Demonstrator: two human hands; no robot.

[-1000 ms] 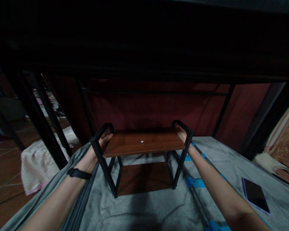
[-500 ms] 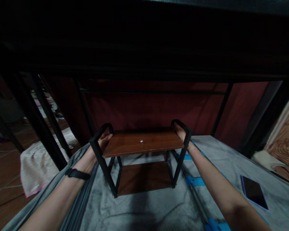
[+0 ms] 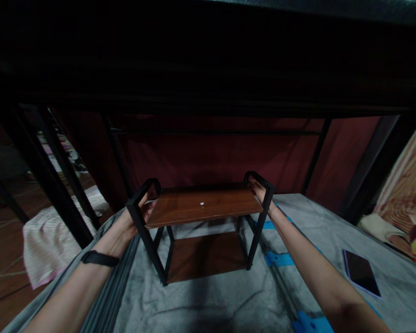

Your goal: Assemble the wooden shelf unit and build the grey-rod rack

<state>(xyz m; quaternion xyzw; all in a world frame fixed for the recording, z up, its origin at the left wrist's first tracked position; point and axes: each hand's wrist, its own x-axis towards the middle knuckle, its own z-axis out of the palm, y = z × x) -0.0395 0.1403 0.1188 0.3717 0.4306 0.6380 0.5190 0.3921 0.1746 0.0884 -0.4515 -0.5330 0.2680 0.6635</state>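
Observation:
A small two-tier shelf [image 3: 203,206] with brown wood boards and black metal side frames stands upright on a grey blanket [image 3: 208,298]. A small white spot marks its top board. At the shelf's left end, my left hand [image 3: 144,212] is closed around the board's edge by the side frame, its fingers partly hidden behind the black bar. My right hand [image 3: 258,189] reaches through the right side frame from outside and grips that end, fingers bent near the board. A dark band [image 3: 100,259] circles my left wrist.
A metal pole with blue clips [image 3: 280,259] lies right of the shelf. Farther right is a phone or tablet [image 3: 362,273]. Black bed-frame posts [image 3: 52,180] rise at left, a dark beam hangs low overhead, and a dark red curtain [image 3: 215,155] closes the back.
My left hand has shifted slightly outward and lower, its fingers slipping down from the top board's edge. The right hand stays at its end. The view has turned slightly; the shelf stands as before.

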